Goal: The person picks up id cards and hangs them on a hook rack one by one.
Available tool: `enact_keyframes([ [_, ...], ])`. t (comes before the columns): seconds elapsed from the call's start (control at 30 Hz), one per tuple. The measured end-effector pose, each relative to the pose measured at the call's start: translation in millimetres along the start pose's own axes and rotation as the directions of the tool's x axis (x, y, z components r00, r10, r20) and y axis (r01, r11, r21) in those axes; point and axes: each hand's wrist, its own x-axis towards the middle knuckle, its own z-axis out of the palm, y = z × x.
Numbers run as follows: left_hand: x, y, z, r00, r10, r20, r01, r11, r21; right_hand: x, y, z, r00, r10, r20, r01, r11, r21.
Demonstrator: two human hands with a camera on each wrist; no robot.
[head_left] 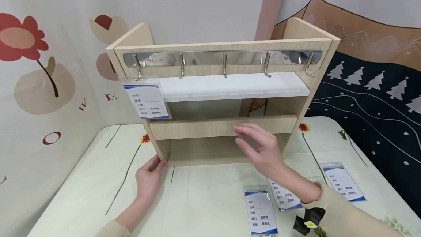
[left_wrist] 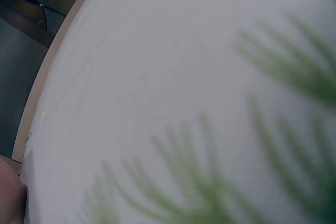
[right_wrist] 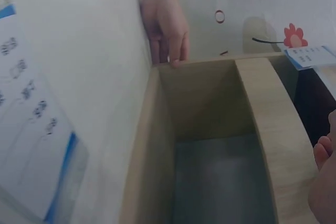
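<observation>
A light wood shelf rack (head_left: pixel 197 129) stands on the table, a metal hook strip (head_left: pixel 204 58) across its upper front. My left hand (head_left: pixel 148 178) pinches its lower left corner between thumb and fingers; the right wrist view shows that hand (right_wrist: pixel 165 22) at the panel edge too. My right hand (head_left: pixel 263 151) hovers in front of the lower rail, fingers loosely bent and thumb apart, with nothing in it. From the leftmost hook hangs a badge card (head_left: pixel 147 101) in a clear sleeve. The left wrist view catches only a bit of that hand (left_wrist: pixel 9 195) at its edge.
On the flowered tablecloth (head_left: pixel 204 200), front right, lie several more badge cards, one (head_left: pixel 261 213) near the front and another (head_left: pixel 343 182) farther right. A white shelf board (head_left: pixel 235 87) spans the rack under the hooks. Printed curtains (head_left: pixel 204 6) hang behind.
</observation>
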Motion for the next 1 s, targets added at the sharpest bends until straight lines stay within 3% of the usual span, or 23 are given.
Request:
enact_keyframes([
  [0.47,-0.3,-0.6,-0.9,1.0,-0.005,0.012,0.005,1.0,0.012,-47.6,9,-22,0.974,0.186,0.126,-0.188,0.982,0.0],
  [0.77,0.7,-1.0,-0.5,1.0,0.002,0.01,-0.002,1.0,0.0,-73.1,14,-32,0.905,0.373,0.204,-0.379,0.925,-0.013],
  [1.0,-0.1,0.9,-0.3,1.0,-0.002,0.013,0.002,1.0,0.016,-87.7,17,-36,0.859,0.45,0.243,-0.455,0.89,-0.039],
])
